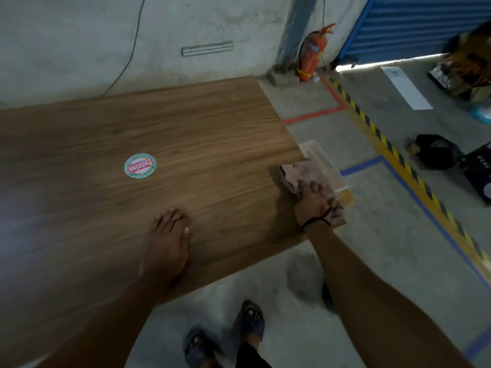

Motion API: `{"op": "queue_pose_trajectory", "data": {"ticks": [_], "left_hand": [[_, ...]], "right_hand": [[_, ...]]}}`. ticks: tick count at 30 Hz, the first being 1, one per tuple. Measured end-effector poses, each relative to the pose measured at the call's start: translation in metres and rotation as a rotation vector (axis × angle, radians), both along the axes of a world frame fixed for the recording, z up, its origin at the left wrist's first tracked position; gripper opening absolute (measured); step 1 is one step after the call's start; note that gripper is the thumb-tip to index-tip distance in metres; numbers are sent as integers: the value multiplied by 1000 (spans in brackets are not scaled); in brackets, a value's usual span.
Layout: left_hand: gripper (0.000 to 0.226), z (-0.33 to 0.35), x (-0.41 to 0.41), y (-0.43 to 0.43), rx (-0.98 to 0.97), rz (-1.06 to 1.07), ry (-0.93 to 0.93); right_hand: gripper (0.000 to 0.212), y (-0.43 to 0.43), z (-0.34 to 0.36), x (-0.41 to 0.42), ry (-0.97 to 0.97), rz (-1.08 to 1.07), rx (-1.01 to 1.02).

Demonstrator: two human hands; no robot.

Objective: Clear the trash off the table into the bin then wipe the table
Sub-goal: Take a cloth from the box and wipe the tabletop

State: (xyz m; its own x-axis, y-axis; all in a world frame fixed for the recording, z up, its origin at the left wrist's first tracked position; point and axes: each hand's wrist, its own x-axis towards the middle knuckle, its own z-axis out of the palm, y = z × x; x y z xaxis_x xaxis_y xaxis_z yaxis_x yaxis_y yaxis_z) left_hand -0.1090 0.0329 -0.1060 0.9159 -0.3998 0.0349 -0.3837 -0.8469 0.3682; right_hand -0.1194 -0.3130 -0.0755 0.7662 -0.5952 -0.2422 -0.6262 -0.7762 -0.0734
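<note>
Sandalled feet (225, 333) stand on the concrete floor (372, 235) at the bottom of the view, just below the near edge of the table (186, 123), whose wood-grain top fills most of the picture and runs up to a grey wall (79, 35). Both bare forearms reach up from the feet onto that top. Left hand (166, 245) lies flat, palm down, fingers together and spread on nothing, holding nothing, near the table's front edge. Well to its right, at the table's right corner, the right hand (314, 201) presses down on a crumpled pinkish-brown cloth (295, 173); the fingers lie over the cloth rather than closing round it, and the cloth bunches out ahead of the fingertips, away from the wrist. A black band (316, 221) circles that wrist. Just beyond the cloth, past the table's right edge and lower down, sits a clear plastic bin (322, 160), partly hidden by hand and cloth; what it contains cannot be told. Up and to the left of the left hand, well apart from both hands, a round printed sticker-like disc (140, 166) lies flat on the wood. Far beyond the right hand, a red extinguisher (313, 54) stands against the wall beside a blue shutter (425, 25), and yellow-black striped tape (393, 152) crosses the floor.
</note>
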Motion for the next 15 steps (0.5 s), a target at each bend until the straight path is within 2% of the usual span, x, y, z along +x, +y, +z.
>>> {"op": "queue_pose_trajectory", "data": {"ticks": [4,6,8,9,11,12,13,15], "left_hand": [[54,-2,0,1,13,-2,2],[56,-3,-1,2,18,-3,16],[59,-1,-2,1,14,4,31],[59,0,-2,1,10,4,30],[58,0,-1,0,4,-3,21],[58,0,-1,0,6,-4,19],[58,-1,0,0,6,-2,20],[56,-3,0,0,-9,13,17]], "right_hand": [[54,104,-10,5,35,293,9],[52,151,-2,0,49,471,147],[53,169,7,-3,-29,520,348],[58,162,13,-1,-159,498,361],[63,121,19,11,-447,330,162],[60,88,17,18,-500,221,41],[60,56,19,22,-426,133,-2],[62,8,18,21,-159,29,34]]}}
